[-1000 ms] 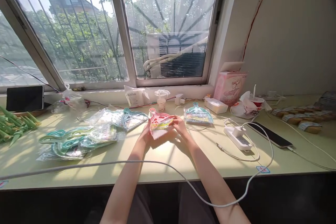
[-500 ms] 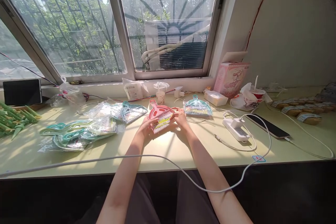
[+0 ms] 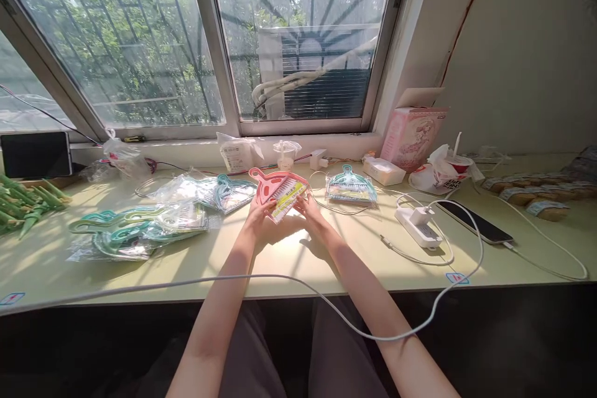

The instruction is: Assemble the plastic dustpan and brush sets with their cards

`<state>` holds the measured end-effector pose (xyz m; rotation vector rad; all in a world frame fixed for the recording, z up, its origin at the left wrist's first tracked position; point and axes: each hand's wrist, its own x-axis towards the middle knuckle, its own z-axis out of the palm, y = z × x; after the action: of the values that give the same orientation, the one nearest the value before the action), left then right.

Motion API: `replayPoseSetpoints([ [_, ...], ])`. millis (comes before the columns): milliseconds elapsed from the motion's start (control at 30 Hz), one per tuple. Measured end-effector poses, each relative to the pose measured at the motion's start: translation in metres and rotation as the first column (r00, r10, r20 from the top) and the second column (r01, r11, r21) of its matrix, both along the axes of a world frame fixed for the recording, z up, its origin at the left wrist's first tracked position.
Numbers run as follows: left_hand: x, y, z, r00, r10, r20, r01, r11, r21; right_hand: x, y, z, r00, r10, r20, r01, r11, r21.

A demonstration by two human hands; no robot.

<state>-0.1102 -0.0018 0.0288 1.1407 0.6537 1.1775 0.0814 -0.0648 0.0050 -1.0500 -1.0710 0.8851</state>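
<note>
Between my hands is a small pink dustpan (image 3: 267, 188) with a brush and a yellow label on it, tilted with its handle toward the upper left. My left hand (image 3: 256, 211) grips its lower left edge. On the right side, my right hand (image 3: 308, 206) holds the brush end, fingers closed on its edge. A teal dustpan set (image 3: 351, 186) in clear wrapping lies on the table to the right. Left of my hands lies another wrapped teal dustpan (image 3: 233, 193). Further left is a pile of wrapped green and teal dustpans (image 3: 135, 230).
A white cable (image 3: 186, 283) crosses over my forearms. At right are a power strip (image 3: 418, 230), a phone (image 3: 476, 222) and a pink box (image 3: 413, 134). Along the window stand a lidded cup (image 3: 286, 155) and plastic bags (image 3: 237, 152). A tablet (image 3: 35, 154) stands at far left.
The pink dustpan has turned, its handle swinging left and upward, and its label now faces me more plainly. Both hands have shifted slightly with it.
</note>
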Motion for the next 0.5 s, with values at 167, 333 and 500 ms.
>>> replayPoseSetpoints([
  [167,0.008,-0.004,0.002,0.99,-0.06,-0.126,0.072,0.993,0.092,-0.012,0.001,-0.005,0.96,-0.021,-0.281,-0.02,0.989,-0.143],
  [333,0.009,-0.012,0.013,0.978,-0.099,-0.186,0.128,0.98,0.153,-0.006,0.003,-0.003,0.94,-0.073,-0.335,0.006,0.98,-0.197],
  [500,0.004,-0.014,0.013,0.972,-0.052,-0.229,0.107,0.966,0.234,-0.003,-0.002,0.002,0.929,-0.06,-0.364,0.0,0.987,-0.162],
])
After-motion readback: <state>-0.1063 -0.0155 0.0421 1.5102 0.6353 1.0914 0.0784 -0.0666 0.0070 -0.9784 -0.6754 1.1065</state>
